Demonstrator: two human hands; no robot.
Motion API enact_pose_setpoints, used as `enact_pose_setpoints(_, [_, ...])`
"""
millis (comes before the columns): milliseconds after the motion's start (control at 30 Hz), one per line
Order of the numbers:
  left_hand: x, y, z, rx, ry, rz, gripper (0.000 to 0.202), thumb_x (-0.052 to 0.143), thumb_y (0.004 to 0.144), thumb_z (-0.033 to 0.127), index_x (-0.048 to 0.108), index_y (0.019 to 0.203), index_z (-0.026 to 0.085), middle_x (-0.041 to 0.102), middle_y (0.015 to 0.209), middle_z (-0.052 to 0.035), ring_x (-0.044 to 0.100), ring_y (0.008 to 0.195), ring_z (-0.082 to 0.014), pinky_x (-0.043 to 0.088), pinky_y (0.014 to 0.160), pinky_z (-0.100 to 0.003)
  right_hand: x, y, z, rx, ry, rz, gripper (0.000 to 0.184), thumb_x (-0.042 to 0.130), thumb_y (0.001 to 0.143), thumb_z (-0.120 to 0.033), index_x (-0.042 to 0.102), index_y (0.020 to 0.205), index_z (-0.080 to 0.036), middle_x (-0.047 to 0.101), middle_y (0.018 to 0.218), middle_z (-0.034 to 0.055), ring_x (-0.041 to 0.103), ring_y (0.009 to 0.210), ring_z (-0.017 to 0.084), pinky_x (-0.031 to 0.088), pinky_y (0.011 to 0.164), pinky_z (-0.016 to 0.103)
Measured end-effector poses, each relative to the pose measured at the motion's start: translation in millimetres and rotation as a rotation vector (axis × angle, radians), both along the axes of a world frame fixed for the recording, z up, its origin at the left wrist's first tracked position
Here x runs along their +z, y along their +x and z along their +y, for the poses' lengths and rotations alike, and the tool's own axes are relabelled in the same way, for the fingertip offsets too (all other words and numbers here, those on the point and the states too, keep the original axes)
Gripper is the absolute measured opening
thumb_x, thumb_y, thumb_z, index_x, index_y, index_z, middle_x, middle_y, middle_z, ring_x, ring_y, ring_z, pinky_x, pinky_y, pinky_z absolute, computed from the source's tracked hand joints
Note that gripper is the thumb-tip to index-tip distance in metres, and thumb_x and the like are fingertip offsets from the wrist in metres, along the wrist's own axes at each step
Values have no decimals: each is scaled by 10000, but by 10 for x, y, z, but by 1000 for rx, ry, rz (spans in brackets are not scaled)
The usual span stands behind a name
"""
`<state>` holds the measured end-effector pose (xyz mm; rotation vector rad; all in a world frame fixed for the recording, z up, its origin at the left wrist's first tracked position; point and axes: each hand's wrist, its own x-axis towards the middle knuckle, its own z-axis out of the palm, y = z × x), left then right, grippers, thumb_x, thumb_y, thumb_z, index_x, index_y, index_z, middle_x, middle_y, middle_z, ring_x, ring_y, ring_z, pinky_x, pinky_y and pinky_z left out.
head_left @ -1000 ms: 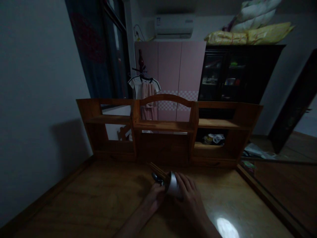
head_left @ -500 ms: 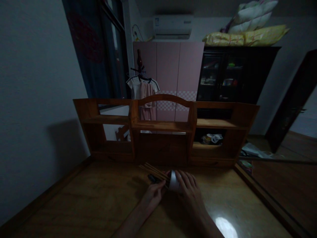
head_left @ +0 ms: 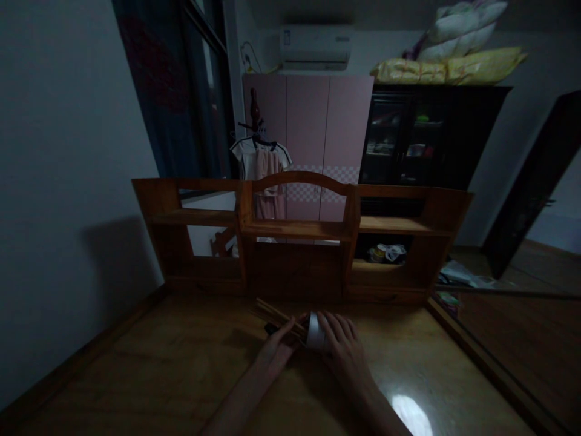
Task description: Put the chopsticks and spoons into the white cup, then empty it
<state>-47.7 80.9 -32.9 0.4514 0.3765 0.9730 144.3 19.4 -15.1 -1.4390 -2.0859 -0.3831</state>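
Note:
My right hand (head_left: 340,342) is wrapped round a pale cup-like holder (head_left: 315,332) lying tilted over the table, its mouth turned to the left. Several thin wooden sticks (head_left: 271,310) stick out of that mouth toward the upper left. My left hand (head_left: 280,348) is closed round the sticks near the holder's rim, thumb on top. Beside the sticks, a black object (head_left: 270,329) pokes out past my left fingers; its kind is too dark to tell. The inside of the holder is hidden.
The wooden tabletop (head_left: 149,375) bears a shelf unit (head_left: 297,230) along its far edge. A bundle with a white plastic bag (head_left: 390,251) sits in the right lower compartment. A wall (head_left: 68,242) borders the left side; a raised wooden edge (head_left: 476,357) runs along the right.
My left hand has shifted forward over the sticks and covers more of them and of the black object. The holder has moved slightly left, with my right hand still on it.

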Motion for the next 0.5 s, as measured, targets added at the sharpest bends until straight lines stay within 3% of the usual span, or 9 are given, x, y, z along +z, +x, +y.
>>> enact_pose_setpoints(233, [-45, -148, 151, 73, -115, 36, 223, 588, 893, 138, 666, 1077, 38, 625, 1239, -166, 562, 1193, -270, 465, 1029, -363, -8, 40, 13, -13, -18, -11, 738, 549, 765, -29, 362, 1455, -211, 439, 1415, 58, 383, 1258, 280, 284, 1092, 447])
enact_pose_setpoints(500, [-82, -73, 110, -106, -84, -16, 315, 583, 912, 250, 647, 1118, 19, 675, 1130, -177, 631, 1064, -258, 482, 969, -356, 3, 50, 7, 3, 3, 0, 778, 563, 747, -32, 338, 1469, -212, 419, 1434, 57, 370, 1270, 287, 252, 1110, 461])
